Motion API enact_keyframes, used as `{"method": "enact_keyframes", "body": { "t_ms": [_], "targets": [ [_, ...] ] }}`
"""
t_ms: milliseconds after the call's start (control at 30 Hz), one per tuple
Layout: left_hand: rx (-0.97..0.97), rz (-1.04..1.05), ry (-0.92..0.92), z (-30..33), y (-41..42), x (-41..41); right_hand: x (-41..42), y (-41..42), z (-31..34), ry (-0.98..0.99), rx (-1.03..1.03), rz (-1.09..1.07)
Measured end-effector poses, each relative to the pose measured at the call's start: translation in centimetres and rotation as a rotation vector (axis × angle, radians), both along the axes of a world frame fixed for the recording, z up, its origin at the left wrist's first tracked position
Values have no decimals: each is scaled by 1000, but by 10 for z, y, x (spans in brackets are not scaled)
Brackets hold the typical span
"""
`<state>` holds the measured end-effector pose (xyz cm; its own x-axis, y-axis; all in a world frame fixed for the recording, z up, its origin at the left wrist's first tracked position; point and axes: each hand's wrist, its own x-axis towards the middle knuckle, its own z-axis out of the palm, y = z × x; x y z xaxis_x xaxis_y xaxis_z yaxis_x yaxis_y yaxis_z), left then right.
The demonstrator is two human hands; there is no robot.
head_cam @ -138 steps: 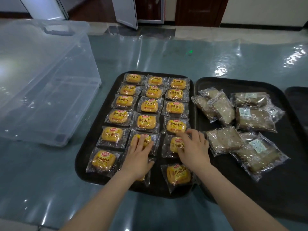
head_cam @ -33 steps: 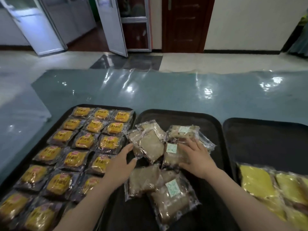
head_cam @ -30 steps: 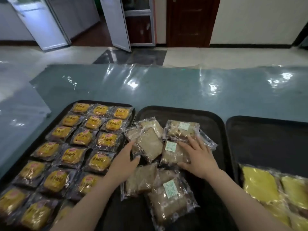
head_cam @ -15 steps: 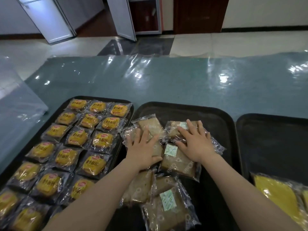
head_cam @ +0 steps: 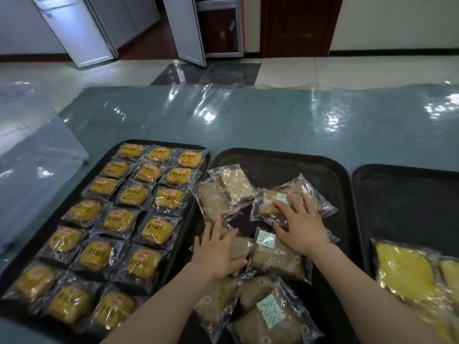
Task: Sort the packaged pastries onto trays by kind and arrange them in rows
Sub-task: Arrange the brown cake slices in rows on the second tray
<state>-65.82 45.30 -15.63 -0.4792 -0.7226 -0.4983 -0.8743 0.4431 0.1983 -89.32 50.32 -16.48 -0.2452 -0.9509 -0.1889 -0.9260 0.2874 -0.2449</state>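
Nearest the camera, on the middle black plastic tray (head_cam: pixel 330 170), clear-wrapped brown cake slices (head_cam: pixel 275 259) lie in a loose, overlapping heap, some showing small pale green sachets inside the wrap. The left hand (head_cam: pixel 217 254) rests palm down on one brown packet at the near left of this heap, its grip spread, fingers straight and flat on the wrapper. The right hand (head_cam: pixel 301 228) lies just beyond and to the right, fingers fanned and pressing flat on another brown packet (head_cam: pixel 268 203) farther back; neither hand curls round anything. Two more brown packets (head_cam: pixel 226 192) sit side by side at the far left of the heap, close to the tray's left rim. On the left black tray (head_cam: pixel 161 142), small yellow buns in clear printed wrappers (head_cam: pixel 149 230) stand in three neat columns running from near to far. On the right black tray (head_cam: pixel 407 194), large yellow cakes in clear bags (head_cam: pixel 404 271) lie at the near end, the far part bare. All three trays sit side by side on the teal desk under glossy clear film (head_cam: pixel 248 115). A clear plastic storage box (head_cam: pixel 29 155) stands at the far left of the desk. Beyond lie pale floor tiles (head_cam: pixel 347 70) and a dark wooden door (head_cam: pixel 298 23).
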Motion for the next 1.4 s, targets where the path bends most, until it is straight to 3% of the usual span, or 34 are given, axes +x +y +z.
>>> {"method": "enact_keyframes", "body": {
  "t_ms": [167, 267, 333, 467, 533, 700, 933, 1033, 1167, 1400],
  "targets": [
    [83, -13, -5, -1, 21, 16, 19, 36, 10, -117, 33, -51],
    [90, -75, -21, 2, 24, 20, 31, 56, 16, -54, 28, -67],
    [46, -83, 29, 6, 23, 22, 35, 58, 23, -18, 55, -69],
    [-164, 8, 298, 16, 5, 21, 38, 46, 38, -6, 149, -119],
    [-246, 47, 406, 21, -11, 19, 39, 38, 44, 21, 104, -156],
    [-328, -56, 458, 24, -51, 15, 39, 19, 47, 72, -39, -216],
    [-270, -288, 158, -2, -101, 15, 48, -42, 28, -35, -105, -130],
    [-315, -318, 144, -12, -104, 14, 49, -74, 11, 13, -9, -101],
    [-321, -301, 167, -16, -108, 1, 17, -88, -3, 67, 166, -251],
    [-205, -170, 230, -22, -106, -46, -15, -47, -4, 104, 180, -339]
  ]
}}
